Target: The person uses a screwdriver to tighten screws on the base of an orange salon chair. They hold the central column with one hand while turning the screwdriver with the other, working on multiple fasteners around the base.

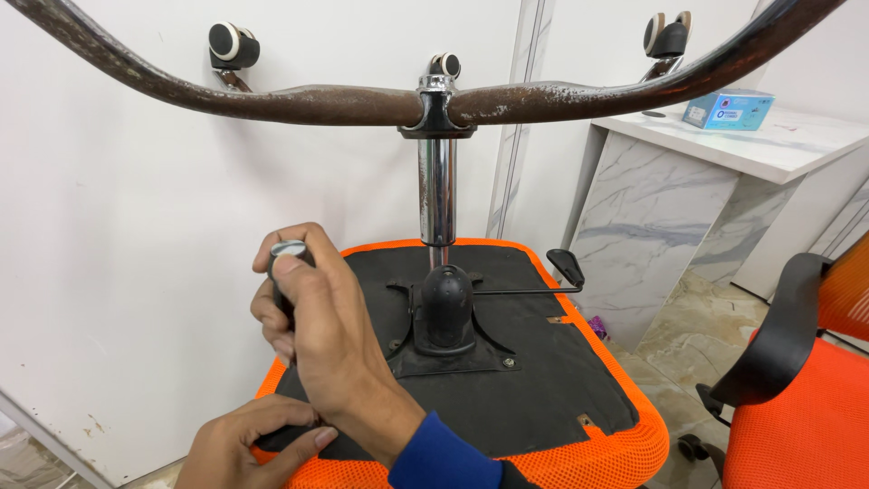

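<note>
Curled tight, the fingers of my right hand (321,340) grip a black screwdriver handle with a silver cap (288,258), held upright over the black fabric underside of the overturned orange mesh chair seat (543,380). Below them, my left hand (249,444) presses flat-fingered on the seat's near edge, steadying it. Beyond my fingers stands the black mounting plate (448,349) with its chrome column (437,195).

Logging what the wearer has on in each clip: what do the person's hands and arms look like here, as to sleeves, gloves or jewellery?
Both hands are bare, with no gloves. The right hand comes out of a plain blue sleeve with a close cuff at the wrist. The left hand shows only to the wrist at the frame's bottom edge, so any sleeve there is out of view. No rings or watch show on the fingers or wrists.
</note>
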